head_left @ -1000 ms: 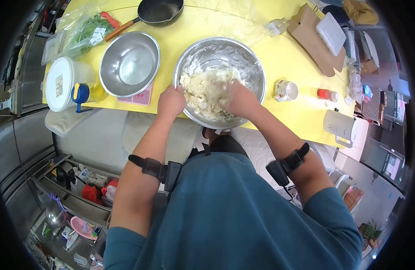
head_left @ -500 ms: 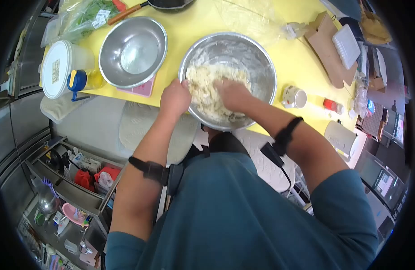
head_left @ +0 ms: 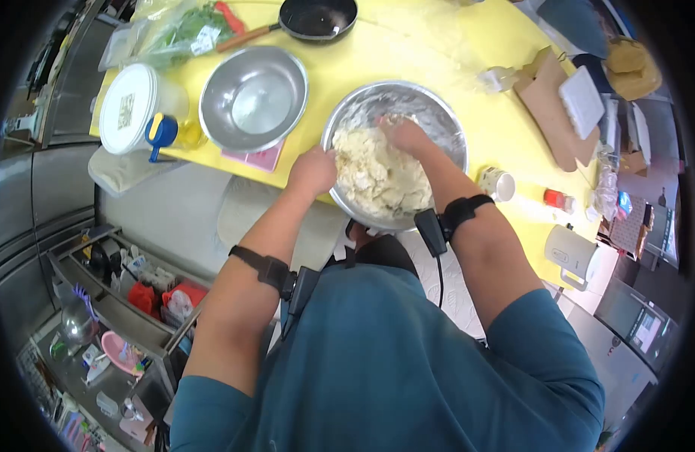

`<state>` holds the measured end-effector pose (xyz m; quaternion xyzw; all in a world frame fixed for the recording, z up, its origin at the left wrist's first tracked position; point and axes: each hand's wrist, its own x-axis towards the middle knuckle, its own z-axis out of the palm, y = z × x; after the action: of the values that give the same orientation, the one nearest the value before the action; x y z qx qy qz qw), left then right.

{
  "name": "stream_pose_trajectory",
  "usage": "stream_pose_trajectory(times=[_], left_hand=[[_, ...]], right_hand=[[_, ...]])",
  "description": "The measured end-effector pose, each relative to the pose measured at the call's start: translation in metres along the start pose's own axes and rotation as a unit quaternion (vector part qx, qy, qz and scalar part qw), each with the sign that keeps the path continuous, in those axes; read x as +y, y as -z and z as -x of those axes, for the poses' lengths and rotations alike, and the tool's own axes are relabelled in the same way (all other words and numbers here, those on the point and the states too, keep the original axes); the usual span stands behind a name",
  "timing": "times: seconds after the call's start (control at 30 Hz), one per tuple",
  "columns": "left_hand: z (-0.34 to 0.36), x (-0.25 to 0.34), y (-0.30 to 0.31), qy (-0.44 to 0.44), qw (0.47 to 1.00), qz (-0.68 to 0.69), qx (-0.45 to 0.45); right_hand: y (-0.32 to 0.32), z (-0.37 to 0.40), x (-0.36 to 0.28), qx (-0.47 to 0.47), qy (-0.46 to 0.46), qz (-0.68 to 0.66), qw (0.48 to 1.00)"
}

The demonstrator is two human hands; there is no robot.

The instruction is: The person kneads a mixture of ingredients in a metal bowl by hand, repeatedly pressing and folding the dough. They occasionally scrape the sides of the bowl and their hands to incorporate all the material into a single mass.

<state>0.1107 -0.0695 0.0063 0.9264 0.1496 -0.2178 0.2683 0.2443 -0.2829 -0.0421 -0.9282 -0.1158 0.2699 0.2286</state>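
A steel mixing bowl (head_left: 454, 135) at the table's near edge holds a rough, pale lump of dough (head_left: 385, 181), with floury smears on its far wall. My left hand (head_left: 313, 172) is closed around the bowl's left rim, thumb side towards the dough. Inside the bowl, my right hand (head_left: 407, 138) reaches to the far side of the dough, its fingers curled against it and partly hidden. A second steel bowl (head_left: 261, 105), with nothing visible in it, stands to the left on a pink flat scale-like object (head_left: 263, 158).
On the left are a white lidded tub (head_left: 129, 109), a blue-topped bottle (head_left: 163, 132) and bagged greens (head_left: 200, 30). A frying pan (head_left: 317, 19) sits at the back. To the right are a mug (head_left: 498, 183), a red-labelled jar (head_left: 557, 199), a white pitcher (head_left: 572, 252) and cardboard (head_left: 551, 105).
My right hand has moved from the dough's middle to its far side. The dough looks more gathered together. My left hand stays at the rim; the whole view has shifted a little.
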Motion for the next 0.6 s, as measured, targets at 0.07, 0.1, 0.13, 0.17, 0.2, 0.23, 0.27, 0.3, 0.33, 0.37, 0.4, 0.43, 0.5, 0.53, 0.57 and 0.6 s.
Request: stream_pose_trajectory(times=[0.07, 0.1, 0.13, 0.17, 0.2, 0.23, 0.27, 0.3, 0.33, 0.37, 0.4, 0.43, 0.5, 0.53, 0.57, 0.6], left_hand=[[0.005, 0.009, 0.007, 0.025, 0.999, 0.011, -0.019], [0.003, 0.007, 0.005, 0.025, 0.999, 0.003, -0.024], [0.001, 0.01, 0.008, 0.021, 0.999, 0.011, -0.022], [0.003, 0.011, 0.009, 0.019, 0.999, 0.021, -0.02], [0.005, 0.011, 0.009, 0.022, 0.999, 0.033, -0.02], [0.007, 0.01, 0.009, 0.023, 0.999, 0.044, -0.014], [0.008, 0.01, 0.01, 0.024, 0.998, 0.053, -0.009], [0.009, 0.011, 0.01, 0.025, 0.998, 0.061, -0.005], [0.01, 0.011, 0.011, 0.032, 0.997, 0.063, -0.008], [0.01, 0.012, 0.012, 0.039, 0.997, 0.064, -0.011], [0.01, 0.014, 0.013, 0.046, 0.997, 0.064, -0.015], [0.009, 0.016, 0.013, 0.051, 0.996, 0.069, -0.02], [0.01, 0.016, 0.015, 0.065, 0.995, 0.073, -0.029], [0.006, 0.015, 0.017, 0.063, 0.995, 0.068, -0.021], [0.005, 0.014, 0.016, 0.059, 0.996, 0.061, -0.017], [0.009, 0.013, 0.012, 0.054, 0.997, 0.057, -0.018]], right_hand=[[0.016, 0.014, -0.027, -0.114, -0.019, 0.05, 0.992], [0.031, 0.029, -0.044, -0.122, 0.006, 0.055, 0.991], [0.044, 0.042, -0.052, -0.124, 0.033, 0.066, 0.989], [0.041, 0.054, -0.049, -0.08, 0.057, 0.077, 0.992], [0.053, 0.075, -0.062, -0.103, 0.063, 0.086, 0.989], [0.06, 0.098, -0.075, -0.129, 0.068, 0.093, 0.985], [0.053, 0.116, -0.077, -0.128, 0.09, 0.117, 0.981], [0.044, 0.13, -0.078, -0.127, 0.111, 0.139, 0.976], [0.035, 0.14, -0.078, -0.136, 0.124, 0.165, 0.969], [0.026, 0.146, -0.077, -0.145, 0.138, 0.191, 0.961], [0.018, 0.147, -0.076, -0.155, 0.149, 0.215, 0.953], [0.012, 0.14, -0.078, -0.148, 0.145, 0.206, 0.956], [0.001, 0.11, -0.07, -0.108, 0.114, 0.2, 0.967], [-0.003, 0.089, -0.065, -0.084, 0.101, 0.196, 0.972], [-0.003, 0.07, -0.059, -0.085, 0.112, 0.183, 0.973], [-0.004, 0.059, -0.049, -0.089, 0.119, 0.173, 0.974]])
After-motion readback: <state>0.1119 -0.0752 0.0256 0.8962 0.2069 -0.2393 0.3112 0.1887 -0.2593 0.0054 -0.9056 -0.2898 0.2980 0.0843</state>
